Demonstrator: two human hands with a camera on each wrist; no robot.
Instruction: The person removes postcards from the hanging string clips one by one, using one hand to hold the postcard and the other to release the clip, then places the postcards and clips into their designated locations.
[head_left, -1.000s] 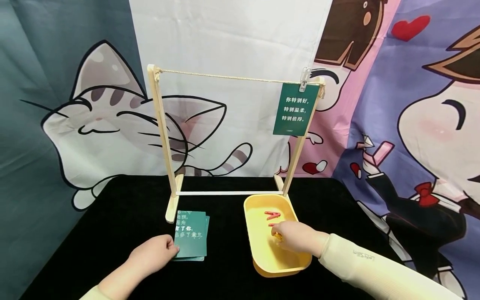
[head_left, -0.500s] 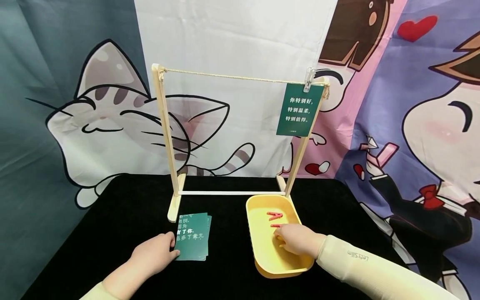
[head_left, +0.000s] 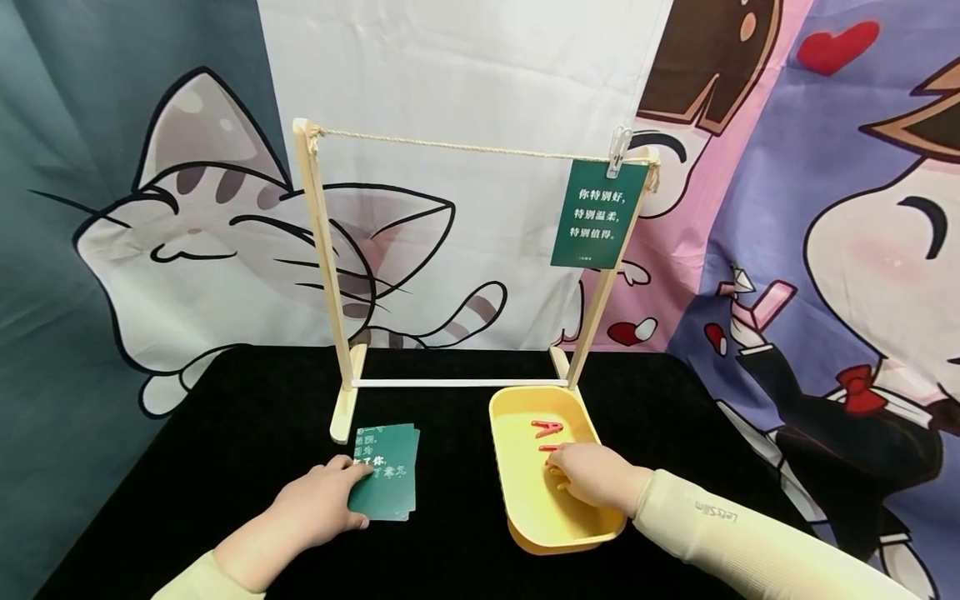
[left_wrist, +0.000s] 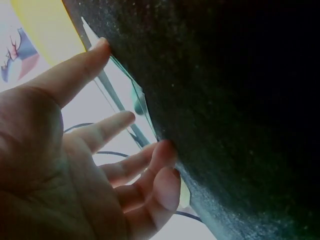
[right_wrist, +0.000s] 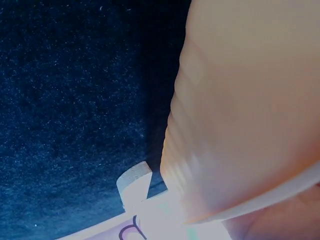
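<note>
My left hand [head_left: 318,504] reaches over the left edge of a small stack of green printed cards [head_left: 393,492] on the table. In the left wrist view its thumb and fingers are spread, fingertips right at the cards' edges [left_wrist: 142,100]. My right hand [head_left: 596,475] is down inside a yellow basket [head_left: 517,500], its fingertips at a yellow clip [head_left: 557,472]; I cannot tell whether they pinch it. Two red clips [head_left: 547,428] lie just beyond. The basket's wall [right_wrist: 250,90] fills much of the right wrist view.
Behind stands a wooden frame [head_left: 324,250] with a rope [head_left: 450,147] strung across its top. A green card [head_left: 597,217] hangs at the rope's right end from a clear clip [head_left: 618,152]. Black cloth [head_left: 450,450] covers the table; a cartoon curtain [head_left: 465,67] backs it.
My left hand has shifted from the cards' lower left edge to partly over them, its fingers spreading. My right hand stays in the basket, fingertips moving slightly around the yellow clip.
</note>
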